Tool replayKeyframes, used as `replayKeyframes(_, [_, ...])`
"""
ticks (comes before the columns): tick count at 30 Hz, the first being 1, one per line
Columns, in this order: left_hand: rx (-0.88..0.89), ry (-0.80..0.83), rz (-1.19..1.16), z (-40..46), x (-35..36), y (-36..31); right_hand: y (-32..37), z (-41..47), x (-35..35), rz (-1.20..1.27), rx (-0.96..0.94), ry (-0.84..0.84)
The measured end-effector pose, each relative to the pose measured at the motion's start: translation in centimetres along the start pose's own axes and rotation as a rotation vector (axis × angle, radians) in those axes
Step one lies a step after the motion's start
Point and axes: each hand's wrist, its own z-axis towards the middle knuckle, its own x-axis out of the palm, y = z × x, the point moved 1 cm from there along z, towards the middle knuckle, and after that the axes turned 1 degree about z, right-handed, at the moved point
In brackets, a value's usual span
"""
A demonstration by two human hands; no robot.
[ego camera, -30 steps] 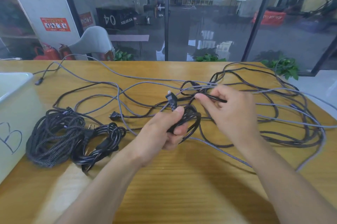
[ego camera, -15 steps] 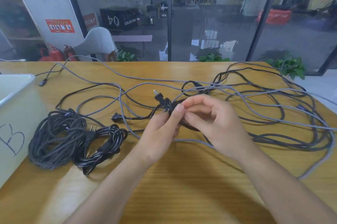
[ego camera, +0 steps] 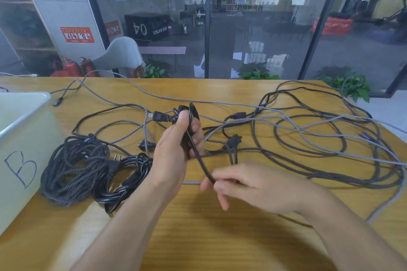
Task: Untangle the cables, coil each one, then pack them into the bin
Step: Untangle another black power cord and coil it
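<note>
The black power cable (ego camera: 199, 160) is half gathered: a few small loops sit upright in the left hand (ego camera: 176, 149), whose fingers are curled round them, with its plug (ego camera: 159, 115) jutting out to the left above the thumb. From that bundle the cable runs down to the right hand (ego camera: 248, 184), which pinches it between thumb and fingertips just above the desk (ego camera: 209, 237); the two hands are apart, the right one lower and nearer.

I'd say the risk lies in the loose tail. Beyond the right hand the cable disappears into the tangle of black and grey cables (ego camera: 319, 138) spread over the right of the desk, crossing one another, and I cannot tell which strand is its own. A hard pull could drag a knot tight or haul the neighbouring cables along, and the small loops could spring loose if the left grip eases.

To the left, two finished coils lie touching: a braided coil (ego camera: 72, 167) and a smooth black coil (ego camera: 119, 180). Just beyond them stands the white bin (ego camera: 26, 138), marked with a letter B, and those coils lie between the hands and it.
</note>
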Motion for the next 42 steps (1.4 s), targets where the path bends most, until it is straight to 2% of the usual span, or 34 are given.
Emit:
replayKeyframes(4, [-0.054, 0.207, -0.126, -0.7, 0.7, -0.6, -1.1, 1.4, 1.2, 0.000, -0.024, 0.005])
replayKeyframes(9, [-0.132, 0.400, -0.104, -1.2, 0.7, -1.1, -3.9, 2.5, 1.7, -0.092, -0.094, -0.216])
replayKeyframes(17, [-0.195, 0.410, 0.014, -1.0, -0.2, -1.9, -7.4, 0.7, -3.6, -0.329, -0.114, -0.607])
replayKeyframes(24, [-0.189, 0.494, 0.089, -1.3, 0.1, -2.1, -7.5, -0.6, -5.7, -0.418, -0.065, -0.613])
replayKeyframes(26, [-0.178, 0.490, 0.119, -1.3, 0.2, -2.1, -7.1, -0.6, -5.5, -0.495, -0.054, -0.734])
replayKeyframes(28, [-0.140, 0.476, 0.217, -1.3, 0.1, -2.0, -6.6, -0.1, -4.8, -0.539, -0.035, -0.923])
replayKeyframes(30, [-0.098, 0.464, 0.310, -1.3, 0.1, -1.9, -6.0, 0.3, -4.2, -0.517, 0.045, -1.072])
replayKeyframes(32, [-0.078, 0.452, 0.351, -1.3, 0.0, -1.7, -5.4, 0.5, -3.8, -0.467, 0.165, -1.142])
replayKeyframes(35, [-0.087, 0.472, 0.396, -1.2, 0.0, -1.4, -4.7, 0.9, -3.1, -0.235, 0.175, -1.093])
replayKeyframes(39, [-0.120, 0.435, 0.477, -1.0, 0.7, 0.0, -4.8, 0.9, -3.0, 0.271, 0.052, -0.818])
replayKeyframes(42, [-0.112, 0.352, 0.533, -0.6, 0.7, 1.0, -4.5, 0.5, -2.4, 0.361, 0.046, -0.700])
